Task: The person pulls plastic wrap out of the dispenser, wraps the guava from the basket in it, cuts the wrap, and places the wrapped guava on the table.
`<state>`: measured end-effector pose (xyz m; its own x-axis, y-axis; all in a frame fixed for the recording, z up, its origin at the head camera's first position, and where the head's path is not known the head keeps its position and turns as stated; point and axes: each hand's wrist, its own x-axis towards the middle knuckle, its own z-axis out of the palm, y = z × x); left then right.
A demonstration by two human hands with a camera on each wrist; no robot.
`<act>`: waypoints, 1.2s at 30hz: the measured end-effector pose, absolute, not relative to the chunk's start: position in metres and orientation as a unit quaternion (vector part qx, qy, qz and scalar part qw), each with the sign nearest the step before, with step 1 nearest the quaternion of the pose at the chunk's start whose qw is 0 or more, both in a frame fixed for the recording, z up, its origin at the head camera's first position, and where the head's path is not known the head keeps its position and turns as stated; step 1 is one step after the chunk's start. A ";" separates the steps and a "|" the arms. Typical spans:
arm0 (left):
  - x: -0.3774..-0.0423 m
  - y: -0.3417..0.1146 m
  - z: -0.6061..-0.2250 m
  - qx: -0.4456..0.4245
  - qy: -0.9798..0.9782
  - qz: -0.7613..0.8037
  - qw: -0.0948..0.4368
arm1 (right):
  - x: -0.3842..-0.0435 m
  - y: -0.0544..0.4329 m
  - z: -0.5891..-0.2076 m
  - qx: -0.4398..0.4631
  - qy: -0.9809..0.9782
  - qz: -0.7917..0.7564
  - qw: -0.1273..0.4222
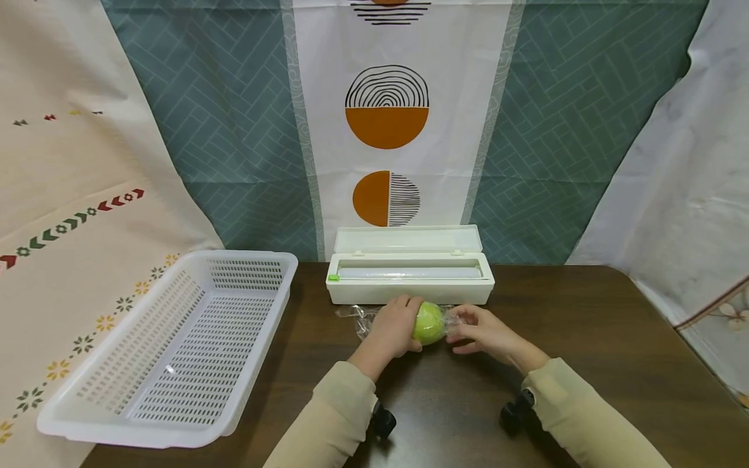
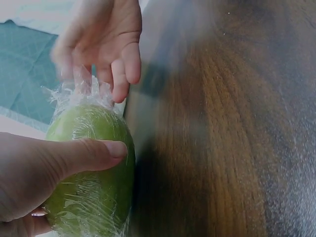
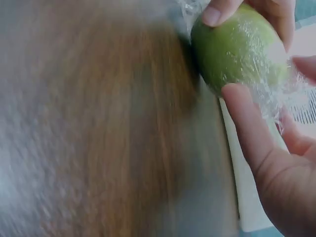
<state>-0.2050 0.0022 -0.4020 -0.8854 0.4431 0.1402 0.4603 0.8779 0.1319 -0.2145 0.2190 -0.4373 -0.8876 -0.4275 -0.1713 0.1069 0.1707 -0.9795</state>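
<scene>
A smooth green fruit [image 1: 429, 323] in clear cling film is held just over the table, in front of a white film dispenser [image 1: 409, 290]. My left hand [image 1: 394, 326] grips it from the left, the thumb [image 2: 94, 157] across its side. Loose film [image 1: 358, 318] sticks out beyond that hand. At the fruit's other end is my right hand [image 1: 484, 333], its fingers spread and loosely bent around the gathered film [image 2: 81, 94]. In the right wrist view, the right thumb [image 3: 247, 121] reaches the lower side of the wrapped fruit [image 3: 237, 49].
The dispenser's lid [image 1: 408, 239] stands raised at the back, with a film roll [image 1: 409, 272] inside and a green slider [image 1: 333, 277] at its left end. A white perforated basket [image 1: 257, 351] stands on the left of the dark wooden table [image 1: 585, 338]. Patterned cloths [image 1: 246, 117] hang behind.
</scene>
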 end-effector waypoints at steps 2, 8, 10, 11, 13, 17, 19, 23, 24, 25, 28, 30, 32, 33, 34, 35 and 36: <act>-0.205 0.002 -0.402 -0.233 -0.968 -0.079 0.054 | -0.213 0.216 -0.434 -0.085 0.740 -0.633 0.209; -0.205 0.003 -0.402 -0.239 -0.965 -0.085 0.062 | -0.210 0.207 -0.429 -0.047 0.773 -0.612 0.161; -0.206 0.003 -0.403 -0.239 -0.965 -0.087 0.061 | -0.209 0.206 -0.428 -0.039 0.775 -0.614 0.144; -0.206 0.003 -0.403 -0.238 -0.965 -0.087 0.059 | -0.208 0.206 -0.429 -0.037 0.775 -0.616 0.137; -0.207 0.002 -0.404 -0.238 -0.966 -0.085 0.057 | -0.208 0.206 -0.429 -0.039 0.772 -0.622 0.130; -0.207 0.002 -0.405 -0.239 -0.966 -0.082 0.056 | -0.209 0.207 -0.430 -0.041 0.757 -0.641 0.120; -0.207 0.002 -0.404 -0.240 -0.966 -0.082 0.056 | -0.210 0.207 -0.431 -0.046 0.751 -0.648 0.114; -0.207 0.002 -0.403 -0.239 -0.966 -0.084 0.052 | -0.211 0.206 -0.432 -0.045 0.746 -0.657 0.101; -0.207 0.002 -0.403 -0.240 -0.966 -0.084 0.051 | -0.211 0.205 -0.433 -0.043 0.746 -0.657 0.097; -0.207 0.002 -0.403 -0.240 -0.966 -0.084 0.050 | -0.211 0.204 -0.433 -0.041 0.747 -0.657 0.094; -0.207 0.002 -0.402 -0.240 -0.966 -0.083 0.047 | -0.211 0.203 -0.433 -0.043 0.749 -0.655 0.086; -0.207 0.002 -0.402 -0.239 -0.966 -0.081 0.046 | -0.211 0.202 -0.433 -0.049 0.751 -0.653 0.084; -0.207 0.002 -0.401 -0.239 -0.966 -0.083 0.046 | -0.211 0.203 -0.433 -0.057 0.753 -0.650 0.086; -0.207 0.002 -0.401 -0.240 -0.966 -0.083 0.046 | -0.211 0.204 -0.433 -0.064 0.757 -0.644 0.087; -0.207 0.001 -0.401 -0.240 -0.966 -0.084 0.046 | -0.211 0.205 -0.433 -0.073 0.763 -0.637 0.089; -0.207 0.001 -0.401 -0.241 -0.966 -0.085 0.046 | -0.211 0.207 -0.432 -0.085 0.770 -0.626 0.091; -0.207 0.001 -0.400 -0.242 -0.965 -0.086 0.046 | -0.211 0.208 -0.431 -0.097 0.779 -0.613 0.094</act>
<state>-0.2073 0.0012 -0.4004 -0.8785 0.4595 0.1309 0.4754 0.8680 0.1437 -0.2112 0.2082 -0.4314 -0.9636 -0.2662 -0.0268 -0.0365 0.2299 -0.9725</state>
